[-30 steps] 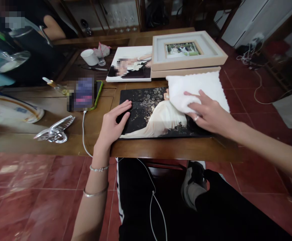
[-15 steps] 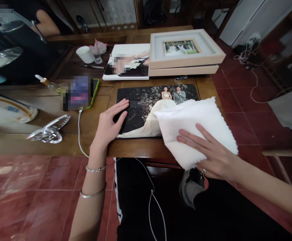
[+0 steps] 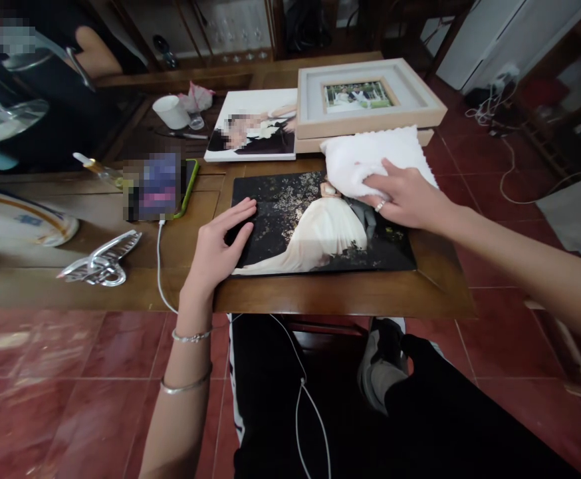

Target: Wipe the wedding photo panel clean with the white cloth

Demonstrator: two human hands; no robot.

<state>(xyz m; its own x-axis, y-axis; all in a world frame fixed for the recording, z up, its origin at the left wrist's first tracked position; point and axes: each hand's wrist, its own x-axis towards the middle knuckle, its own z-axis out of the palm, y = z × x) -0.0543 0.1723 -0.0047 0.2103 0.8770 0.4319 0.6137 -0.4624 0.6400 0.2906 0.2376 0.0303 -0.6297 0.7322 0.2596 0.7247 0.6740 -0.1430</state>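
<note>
On the near part of the wooden table (image 3: pixel 320 298) a dark photo panel (image 3: pixel 290 219) lies flat, its near edge running just inside the table's own edge with only a thin strip of bare wood between; to the right of the panel a wedge of bare wood runs out to the table corner, and to its left the wood is open as far as a white cable (image 3: pixel 159 266); behind the panel the room is closed off by two stacked frames (image 3: pixel 370 100) and a white-bordered canvas print (image 3: pixel 253 126), both just beside its far edge. The panel is glossy black with gold flecks and shows a long white dress spread across its middle. The left hand (image 3: pixel 218 246) lies open and flat on the panel's near-left corner, fingers spread; the right hand (image 3: pixel 405 198), a ring on one finger, grips a bunched white cloth (image 3: pixel 365 156) and presses it on the panel's far-right part, the cloth's scalloped edge lying up against the lower frame. Left of the panel sit a phone (image 3: pixel 158 186) in a green case, a silver hair clip (image 3: pixel 98 263) and a plate (image 3: pixel 18 223); beyond it, a white cup (image 3: pixel 171 111). Below the table edge are red floor tiles (image 3: pixel 71 386).
</note>
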